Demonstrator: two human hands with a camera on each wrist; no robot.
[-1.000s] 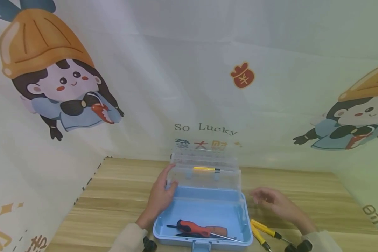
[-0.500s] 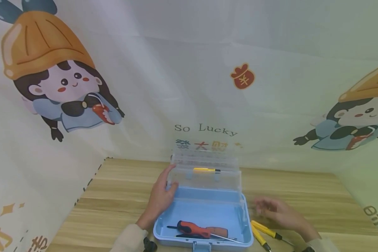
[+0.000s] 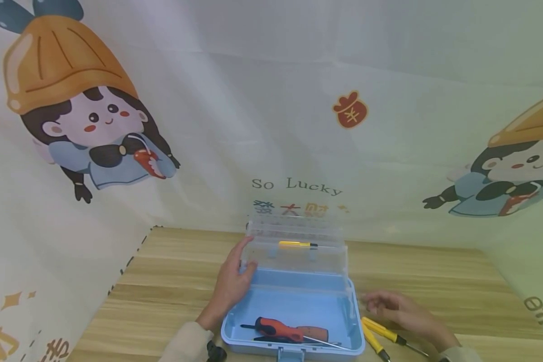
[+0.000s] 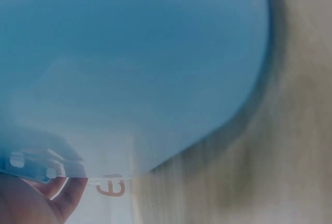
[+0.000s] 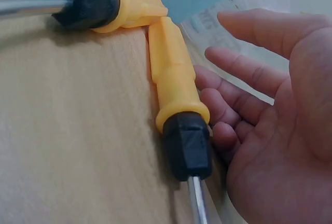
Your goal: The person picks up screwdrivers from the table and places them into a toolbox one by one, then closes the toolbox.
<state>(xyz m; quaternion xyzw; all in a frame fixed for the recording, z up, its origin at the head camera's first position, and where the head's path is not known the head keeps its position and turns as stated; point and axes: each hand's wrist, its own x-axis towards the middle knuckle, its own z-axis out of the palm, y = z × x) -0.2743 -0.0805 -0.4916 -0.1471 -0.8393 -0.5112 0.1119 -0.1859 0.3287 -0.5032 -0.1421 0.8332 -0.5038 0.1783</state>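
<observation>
A light blue toolbox [image 3: 294, 304] stands on the table with its clear lid [image 3: 330, 259] raised at the back. My left hand [image 3: 231, 286] holds the lid's left edge, thumb in front and fingers behind. Inside the box lie a red-and-black screwdriver [image 3: 278, 329] and a tool with a brown handle [image 3: 315, 333]. Right of the box, two yellow screwdrivers [image 3: 384, 332] with black collars lie on the wood. Beside them my right hand [image 3: 404, 314] hovers with loosely bent fingers, holding nothing; in the right wrist view its fingertips are close to one yellow handle [image 5: 174, 86].
Another yellow screwdriver [image 3: 294, 244] lies in the clear lid. A blue latch [image 3: 290, 354] hangs at the box's front. Behind the wooden table [image 3: 172, 281] rises a printed white cloth [image 3: 262, 125], which also covers both sides.
My right hand has come down and slightly nearer, from beside the box's back right corner to the yellow screwdrivers. The left hand stays on the lid.
</observation>
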